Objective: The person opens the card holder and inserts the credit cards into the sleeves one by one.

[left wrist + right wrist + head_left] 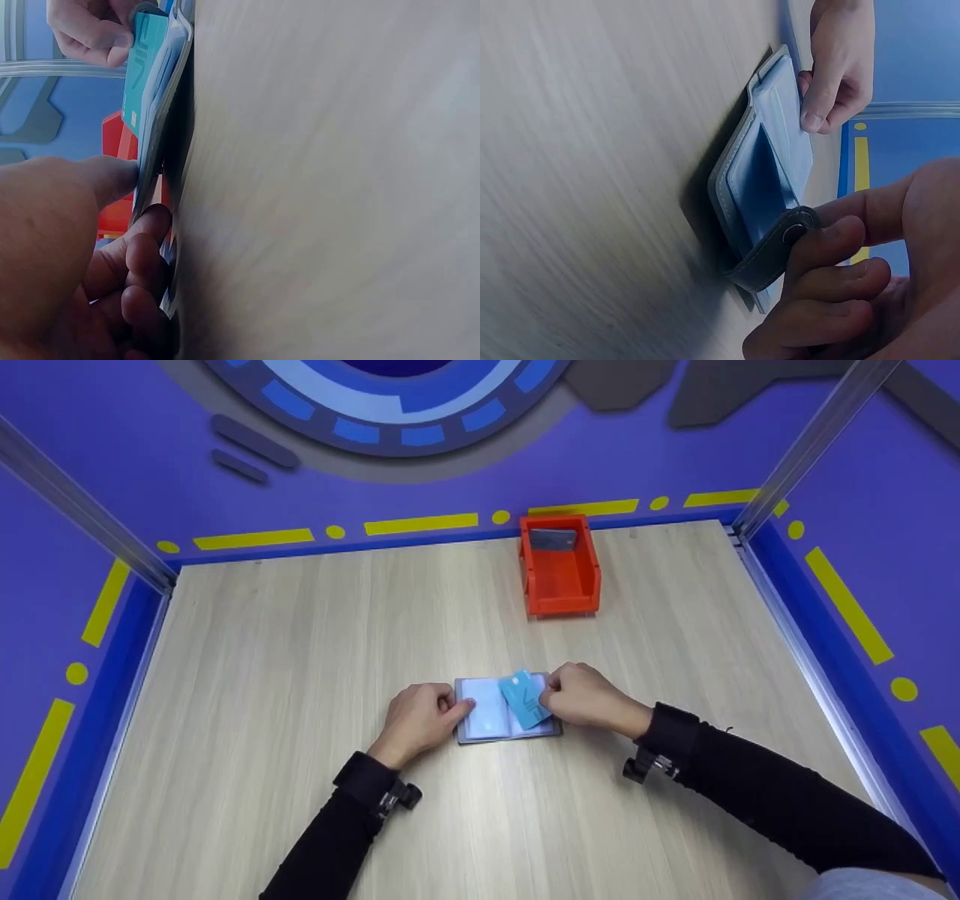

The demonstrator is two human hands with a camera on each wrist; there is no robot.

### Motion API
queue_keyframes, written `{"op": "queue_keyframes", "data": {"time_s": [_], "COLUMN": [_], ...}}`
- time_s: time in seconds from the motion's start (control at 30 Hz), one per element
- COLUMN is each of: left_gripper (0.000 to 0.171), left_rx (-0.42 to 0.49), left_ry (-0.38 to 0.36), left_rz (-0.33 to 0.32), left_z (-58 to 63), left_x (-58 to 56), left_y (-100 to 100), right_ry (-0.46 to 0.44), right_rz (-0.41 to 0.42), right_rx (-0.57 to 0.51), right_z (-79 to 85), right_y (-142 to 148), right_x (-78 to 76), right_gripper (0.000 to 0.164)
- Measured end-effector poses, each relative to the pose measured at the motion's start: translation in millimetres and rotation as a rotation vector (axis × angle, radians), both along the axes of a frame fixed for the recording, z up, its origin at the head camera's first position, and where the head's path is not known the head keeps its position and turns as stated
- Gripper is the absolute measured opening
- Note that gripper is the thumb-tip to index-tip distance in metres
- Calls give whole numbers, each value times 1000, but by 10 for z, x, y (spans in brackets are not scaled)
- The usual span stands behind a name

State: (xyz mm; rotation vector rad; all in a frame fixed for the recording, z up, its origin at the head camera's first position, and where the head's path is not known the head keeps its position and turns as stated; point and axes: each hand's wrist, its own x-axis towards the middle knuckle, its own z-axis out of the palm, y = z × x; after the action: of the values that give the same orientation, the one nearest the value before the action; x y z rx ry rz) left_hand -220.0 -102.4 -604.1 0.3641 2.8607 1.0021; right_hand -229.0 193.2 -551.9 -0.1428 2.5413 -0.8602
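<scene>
A small card holder (pixel 484 724) with clear sleeves lies spread on the table. At its left edge, my left hand (pixel 421 718) pinches the cover, thumb on top and fingers beneath in the left wrist view. My right hand (pixel 592 696) pinches a teal card (pixel 525 699) marked with large letters, tilted over the right-hand page. From the right wrist, the card appears nearly edge-on above the sleeve. A dark strap (pixel 763 259) with a snap button curves up from the holder against my right fingers. The thumb tip of that hand is hidden there.
Farther back on the table (pixel 315 660) stands an open red bin (pixel 562 605), with a grey card (pixel 553 540) lying at its far end. Blue-purple panels (pixel 420 495) with yellow markings enclose the table at the back and both sides.
</scene>
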Motion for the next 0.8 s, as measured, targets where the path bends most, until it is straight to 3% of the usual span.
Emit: {"op": "queue_keyframes", "data": {"time_s": [0.5,0.8], "left_gripper": [41,42], "left_rx": [-9,-10], "left_ry": [-17,-15], "left_rz": [0,-3], "left_z": [-14,-2], "left_x": [6,-2], "left_y": [2,-1], "right_ry": [-29,10], "right_rz": [27,70], "right_rx": [-9,-21], "right_z": [-17,-36], "right_y": [10,5], "right_x": [-2,-7], "right_gripper": [31,33]}}
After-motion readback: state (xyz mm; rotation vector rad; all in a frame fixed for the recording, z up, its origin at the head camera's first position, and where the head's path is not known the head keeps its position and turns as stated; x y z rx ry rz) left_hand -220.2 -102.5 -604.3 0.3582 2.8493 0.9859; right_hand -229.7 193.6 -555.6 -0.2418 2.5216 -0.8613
